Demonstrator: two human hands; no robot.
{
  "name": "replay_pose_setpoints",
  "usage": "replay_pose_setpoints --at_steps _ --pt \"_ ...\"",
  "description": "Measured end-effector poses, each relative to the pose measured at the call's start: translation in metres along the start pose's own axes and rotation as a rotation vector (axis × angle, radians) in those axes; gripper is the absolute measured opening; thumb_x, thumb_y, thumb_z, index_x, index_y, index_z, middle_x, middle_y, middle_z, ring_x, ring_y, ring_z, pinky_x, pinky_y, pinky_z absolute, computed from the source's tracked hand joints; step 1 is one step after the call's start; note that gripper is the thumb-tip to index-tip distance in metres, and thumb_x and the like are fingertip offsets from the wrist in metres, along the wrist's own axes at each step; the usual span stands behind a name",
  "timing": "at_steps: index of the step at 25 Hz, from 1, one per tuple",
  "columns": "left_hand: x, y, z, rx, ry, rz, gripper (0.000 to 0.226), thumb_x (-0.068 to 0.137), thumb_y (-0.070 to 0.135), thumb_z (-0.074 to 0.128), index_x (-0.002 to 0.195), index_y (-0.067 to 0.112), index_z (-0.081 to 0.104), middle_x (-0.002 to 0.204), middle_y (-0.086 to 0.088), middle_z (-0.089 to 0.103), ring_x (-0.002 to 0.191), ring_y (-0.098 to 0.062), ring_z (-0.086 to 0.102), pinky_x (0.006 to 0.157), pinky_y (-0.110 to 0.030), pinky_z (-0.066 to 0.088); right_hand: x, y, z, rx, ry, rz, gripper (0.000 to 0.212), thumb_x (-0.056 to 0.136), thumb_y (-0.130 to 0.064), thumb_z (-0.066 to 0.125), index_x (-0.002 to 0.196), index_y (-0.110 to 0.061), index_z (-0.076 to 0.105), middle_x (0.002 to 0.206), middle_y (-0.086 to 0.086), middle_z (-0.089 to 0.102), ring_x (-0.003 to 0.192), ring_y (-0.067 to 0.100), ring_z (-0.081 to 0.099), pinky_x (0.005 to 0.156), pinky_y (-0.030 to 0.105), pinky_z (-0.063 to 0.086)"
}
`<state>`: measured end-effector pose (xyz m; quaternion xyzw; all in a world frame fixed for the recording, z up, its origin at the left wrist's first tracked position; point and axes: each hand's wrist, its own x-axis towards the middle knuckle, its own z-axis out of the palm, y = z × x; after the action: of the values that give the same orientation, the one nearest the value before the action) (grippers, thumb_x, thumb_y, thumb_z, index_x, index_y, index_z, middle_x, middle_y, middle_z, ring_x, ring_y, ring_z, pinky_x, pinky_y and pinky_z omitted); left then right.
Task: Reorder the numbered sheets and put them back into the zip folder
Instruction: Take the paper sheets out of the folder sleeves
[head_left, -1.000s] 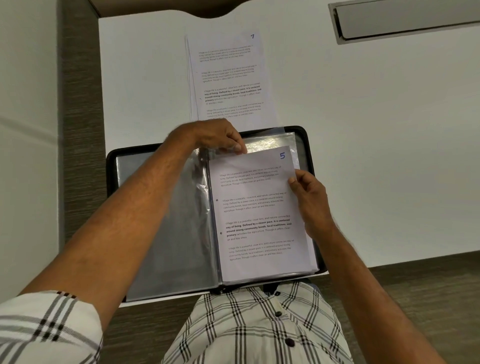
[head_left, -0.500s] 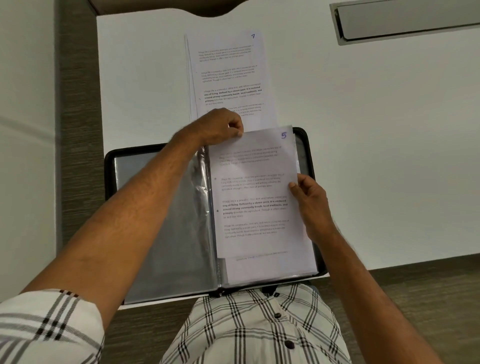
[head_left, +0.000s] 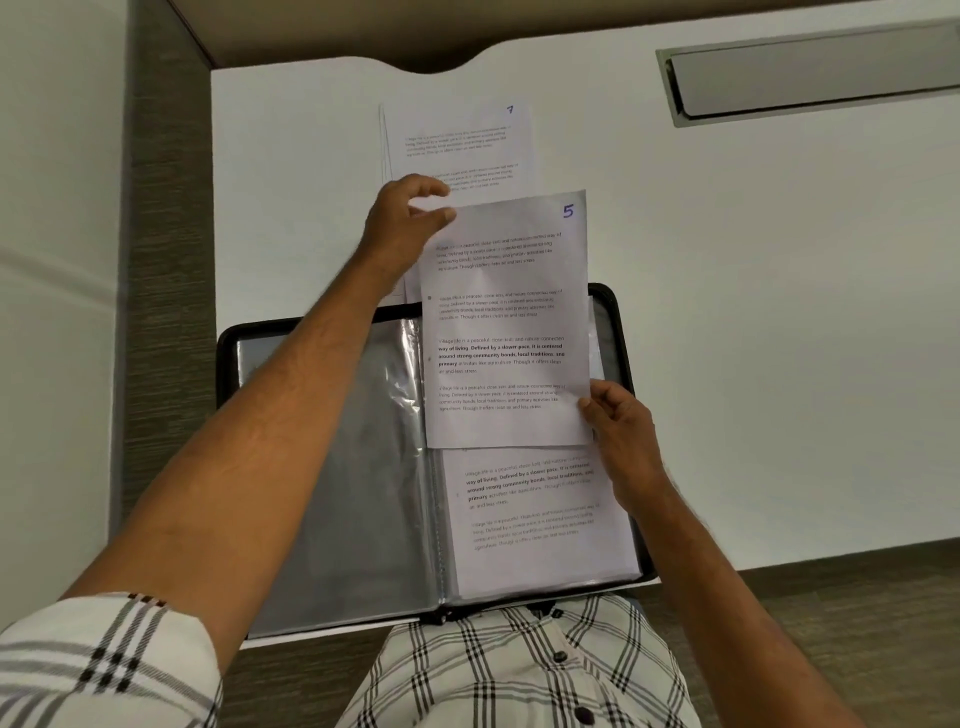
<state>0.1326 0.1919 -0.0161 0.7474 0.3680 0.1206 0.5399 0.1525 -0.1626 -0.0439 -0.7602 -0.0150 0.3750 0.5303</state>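
Note:
The black zip folder lies open at the desk's near edge, with clear sleeves on both sides. Sheet 5 is drawn most of the way out of the right-hand sleeve, its top past the folder's far edge. My left hand pinches its top left corner. My right hand holds its lower right edge, fingers curled on the paper. Another printed sheet stays in the right sleeve underneath. A stack of loose sheets with number 7 on top lies beyond the folder.
The white desk stretches to the right. A grey recessed cable tray sits at the far right. A wall panel runs along the left side. My checked shirt is just below the folder.
Sheet 5 has slid upward out of the right sleeve, drawn away by my left hand. The sheet beneath it is now uncovered. My right hand stays at the paper's right edge.

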Motion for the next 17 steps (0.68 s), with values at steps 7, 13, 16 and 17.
replay_pose_setpoints --at_steps 7,13,16,17 --pt "-0.048 -0.036 -0.019 -0.129 -0.197 -0.33 0.027 0.094 0.011 0.071 0.12 0.005 0.067 0.113 -0.012 0.075 0.097 -0.029 0.075 0.083 -0.038 0.063 -0.002 0.0 0.0 0.007 0.013 -0.006 0.02 0.108 -0.015 0.056 0.117 -0.022 0.072 0.111 -0.004 0.078 0.096 0.014 0.075 0.077 0.024 0.06" --pt "-0.049 -0.032 -0.006 0.096 -0.041 -0.168 0.016 0.096 0.016 0.069 0.1 0.0 0.071 0.101 -0.004 0.075 0.083 -0.014 0.073 0.068 -0.021 0.06 -0.001 0.0 0.0 0.017 0.007 0.012 0.021 0.107 -0.011 0.056 0.122 -0.018 0.07 0.113 -0.002 0.078 0.093 0.01 0.075 0.076 0.022 0.059" --pt "-0.027 -0.03 -0.003 0.035 0.055 -0.169 0.018 0.098 0.017 0.068 0.102 -0.001 0.071 0.102 -0.006 0.076 0.086 -0.018 0.075 0.07 -0.028 0.063 0.0 -0.001 0.0 0.04 0.004 0.035 0.019 0.107 -0.009 0.055 0.118 -0.018 0.068 0.108 0.003 0.079 0.087 0.014 0.076 0.08 0.027 0.062" --pt "-0.018 -0.03 -0.003 0.033 0.093 -0.16 0.02 0.097 0.017 0.067 0.102 -0.002 0.071 0.101 -0.008 0.076 0.087 -0.021 0.075 0.072 -0.032 0.064 0.0 -0.002 0.001 0.071 0.0 0.042 0.017 0.107 -0.009 0.057 0.117 -0.017 0.068 0.105 0.005 0.08 0.089 0.018 0.076 0.083 0.03 0.062"
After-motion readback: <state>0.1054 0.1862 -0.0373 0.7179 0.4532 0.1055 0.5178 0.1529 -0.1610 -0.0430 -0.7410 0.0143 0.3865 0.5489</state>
